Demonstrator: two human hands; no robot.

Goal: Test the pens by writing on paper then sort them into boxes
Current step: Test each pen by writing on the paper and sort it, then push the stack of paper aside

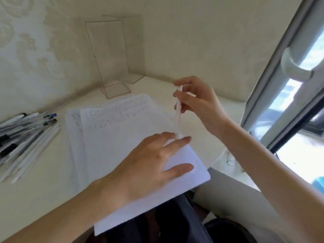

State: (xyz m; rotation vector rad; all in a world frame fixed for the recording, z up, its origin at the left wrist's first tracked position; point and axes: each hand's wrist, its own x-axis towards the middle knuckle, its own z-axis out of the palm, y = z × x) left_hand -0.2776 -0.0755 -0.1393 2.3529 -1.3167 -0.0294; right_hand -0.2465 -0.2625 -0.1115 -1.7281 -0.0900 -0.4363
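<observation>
Left hand (149,165) lies flat with fingers spread, pressing on the paper (108,141). Right hand (198,102) pinches a white pen (178,111) nearly upright, its tip down beside the left fingertips. Pale desk (43,190) carries the paper stack, which overhangs the near edge above the lap. Two tall clear boxes (108,58) stand by the far wall, well apart from both hands. More pens lie in a pile (26,137) at the left. If the left hand lifts, the overhanging sheets could slide off; the tip could mark a finger instead of the paper.
</observation>
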